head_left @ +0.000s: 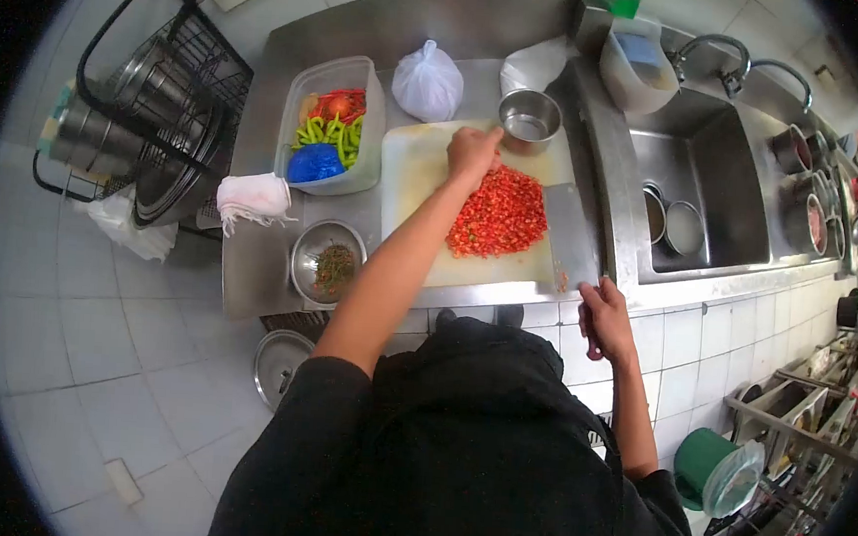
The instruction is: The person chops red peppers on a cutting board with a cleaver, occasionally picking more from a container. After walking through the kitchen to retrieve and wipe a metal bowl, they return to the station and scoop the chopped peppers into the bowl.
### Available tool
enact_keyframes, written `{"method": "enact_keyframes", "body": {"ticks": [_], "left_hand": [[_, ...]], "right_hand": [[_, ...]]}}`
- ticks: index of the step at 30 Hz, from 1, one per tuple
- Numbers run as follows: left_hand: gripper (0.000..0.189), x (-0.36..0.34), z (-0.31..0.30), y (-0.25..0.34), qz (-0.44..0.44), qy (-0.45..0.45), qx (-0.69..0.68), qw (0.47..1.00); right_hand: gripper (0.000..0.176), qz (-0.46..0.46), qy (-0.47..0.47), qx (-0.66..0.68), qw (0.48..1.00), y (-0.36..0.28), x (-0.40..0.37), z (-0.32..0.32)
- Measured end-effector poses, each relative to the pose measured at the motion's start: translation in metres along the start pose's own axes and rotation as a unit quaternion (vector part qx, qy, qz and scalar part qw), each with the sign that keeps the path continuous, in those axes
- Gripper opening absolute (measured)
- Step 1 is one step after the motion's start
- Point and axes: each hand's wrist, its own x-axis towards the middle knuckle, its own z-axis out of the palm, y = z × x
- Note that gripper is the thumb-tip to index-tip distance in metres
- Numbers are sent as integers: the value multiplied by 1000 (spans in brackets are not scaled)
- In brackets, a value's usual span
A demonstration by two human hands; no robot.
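Observation:
A heap of finely chopped red chillies (499, 215) lies on the white cutting board (407, 229). At the heap's far edge is my left hand (473, 155), its fingers curled; what they hold, if anything, is hidden. Just beyond it stands a round steel bowl (530, 117), close to my fingers. My right hand (605, 318) is closed around the handle of a cleaver (574, 233). The broad blade rests along the right side of the heap, with a few chilli bits stuck on it.
Left of the board stand a plastic tub (367, 166) of chillies and a steel bowl (303, 267) with green stems. A tied white bag (427, 83) sits behind. A sink (695, 176) is on the right; a folded cloth (254, 196) lies at the counter's left edge.

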Motion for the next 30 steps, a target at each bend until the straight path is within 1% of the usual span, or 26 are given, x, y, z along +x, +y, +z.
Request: {"method": "enact_keyframes", "body": {"ticks": [1, 2, 3, 5, 7, 9, 10, 11, 13, 15, 18, 19, 20, 22, 23, 25, 26, 28, 29, 30], "left_hand": [[46, 6, 6, 3, -28, 21, -3, 999], [46, 13, 10, 6, -63, 6, 3, 998], [46, 17, 14, 6, -68, 4, 8, 998], [47, 25, 21, 5, -92, 23, -47, 994], [48, 36, 24, 0, -101, 13, -49, 994], [46, 54, 26, -12, -90, -34, -104, 990], [39, 37, 32, 4, -88, 18, -110, 990], [39, 35, 34, 6, -90, 22, -110, 990], [32, 34, 36, 12, -91, 59, -89, 990], [30, 34, 39, 14, -88, 54, -95, 990], [22, 44, 36, 2, -83, 42, -115, 989], [22, 45, 31, 2, -83, 43, -115, 989], [20, 44, 24, -1, -56, 66, -94, 992], [16, 34, 3, 1, 10, 101, -43, 994], [16, 25, -11, 10, 13, 101, -42, 994], [13, 3, -40, 19, 48, 107, 4, 993], [13, -2, -53, 13, 47, 112, 4, 993], [9, -11, -73, 7, 92, 139, 52, 985], [9, -16, -82, 6, 94, 142, 51, 984], [10, -22, -89, 2, 79, 124, 64, 987]], "right_hand": [[21, 25, -12, -17, 999, 3, -4, -11], [20, 51, -24, -34, 998, 8, -7, -21], [20, 57, -24, -30, 998, 15, -11, -30], [19, 81, -43, -21, 996, 26, -15, -45], [18, 97, -50, -30, 994, 32, -18, -54], [18, 119, -81, -43, 989, 31, -17, -60], [18, 122, -84, -43, 988, 31, -14, -61], [19, 132, -99, -60, 984, 29, -9, -61], [19, 137, -115, -76, 981, 28, 1, -59], [20, 139, -138, -69, 978, 34, 11, -56], [21, 134, -137, -75, 979, 32, 20, -47], [21, 136, -136, -77, 978, 31, 21, -44], [21, 131, -129, -102, 978, 33, 26, -42], [22, 126, -146, -81, 978, 35, 32, -36], [23, 128, -152, -82, 977, 37, 36, -34], [23, 118, -154, -90, 977, 26, 36, -22], [23, 109, -154, -97, 977, 21, 36, -15], [22, 100, -155, -98, 978, 16, 39, -3], [22, 95, -151, -97, 979, 13, 41, 1], [23, 87, -156, -105, 978, 14, 46, 3]]}}
